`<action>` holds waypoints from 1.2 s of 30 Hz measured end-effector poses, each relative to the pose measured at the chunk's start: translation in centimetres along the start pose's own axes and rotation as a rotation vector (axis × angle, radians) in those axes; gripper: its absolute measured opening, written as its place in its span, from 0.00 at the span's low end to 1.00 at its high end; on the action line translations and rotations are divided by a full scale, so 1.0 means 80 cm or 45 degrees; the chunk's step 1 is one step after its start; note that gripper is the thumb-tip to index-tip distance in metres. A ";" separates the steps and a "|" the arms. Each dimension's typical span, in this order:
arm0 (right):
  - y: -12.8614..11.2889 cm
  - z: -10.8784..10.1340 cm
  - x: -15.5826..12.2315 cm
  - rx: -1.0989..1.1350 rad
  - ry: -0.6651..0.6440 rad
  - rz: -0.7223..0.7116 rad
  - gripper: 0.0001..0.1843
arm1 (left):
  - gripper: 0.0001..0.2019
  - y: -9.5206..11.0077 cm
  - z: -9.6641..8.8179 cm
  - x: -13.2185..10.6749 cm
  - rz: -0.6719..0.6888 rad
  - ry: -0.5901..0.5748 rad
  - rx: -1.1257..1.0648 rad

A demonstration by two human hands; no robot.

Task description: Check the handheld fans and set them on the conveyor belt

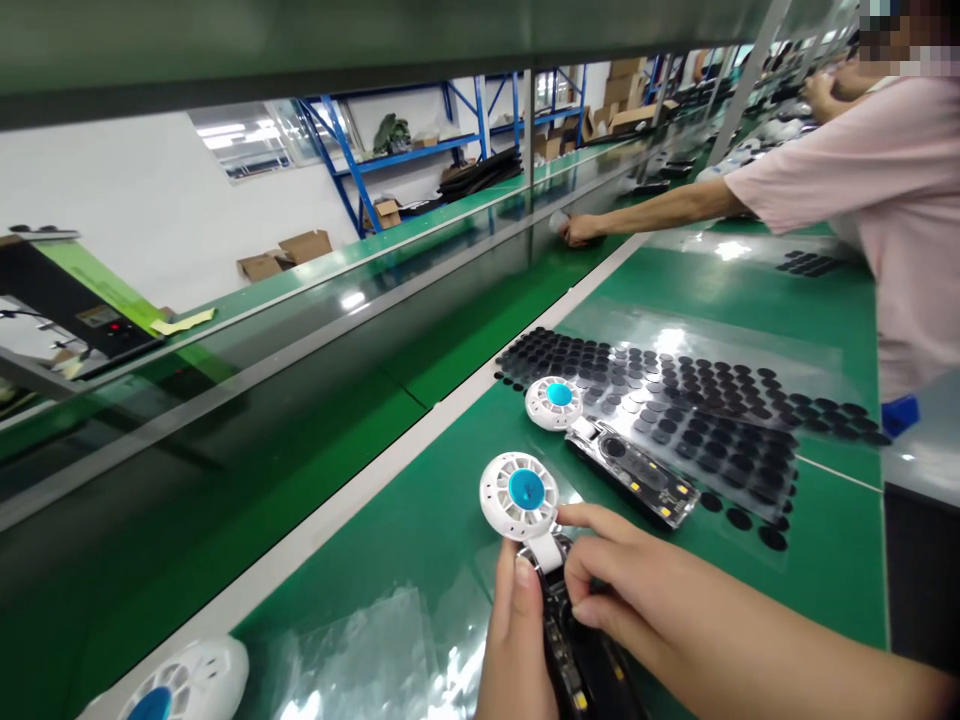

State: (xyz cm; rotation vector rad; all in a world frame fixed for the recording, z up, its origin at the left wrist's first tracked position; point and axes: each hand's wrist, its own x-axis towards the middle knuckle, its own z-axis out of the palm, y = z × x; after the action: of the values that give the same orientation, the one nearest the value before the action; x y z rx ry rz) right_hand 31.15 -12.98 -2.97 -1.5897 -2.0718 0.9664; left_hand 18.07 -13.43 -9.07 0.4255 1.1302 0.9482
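A handheld fan (519, 497) with a round white head, a blue centre and a dark see-through handle is between my hands at the lower middle. My left hand (517, 630) wraps the handle from the left, its thumb just below the white neck. My right hand (615, 570) bends over the handle from the right, index finger stretched to the fan head's edge and thumb low on the handle; its fingertips partly hide what they touch. Just beyond lies a second fan (634, 478), its clear handle showing a circuit board. At the bottom left, another white fan head (199, 680) is cut off by the frame.
Clear sheets of round black stickers (720, 400) cover the green bench right of the fans. A clear plastic sheet (360, 650) lies at the lower left. A green conveyor belt (300, 480) runs alongside. A co-worker in a pink shirt (840, 160) reaches over the belt.
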 end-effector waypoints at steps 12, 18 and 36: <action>0.005 0.009 0.002 -0.155 0.000 -0.073 0.07 | 0.26 -0.005 -0.013 0.009 0.055 0.003 0.002; 0.002 0.009 0.004 -0.131 0.047 -0.104 0.10 | 0.25 -0.001 -0.011 0.006 0.059 0.037 0.041; 0.044 0.033 -0.016 0.549 0.171 0.169 0.12 | 0.27 0.002 -0.003 0.006 0.082 -0.185 -0.037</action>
State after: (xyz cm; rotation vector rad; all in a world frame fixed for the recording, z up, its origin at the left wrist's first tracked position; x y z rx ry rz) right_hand 32.32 -14.53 -7.15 -1.5234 -1.5520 1.2175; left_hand 17.86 -12.99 -9.29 0.5019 0.9743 0.9732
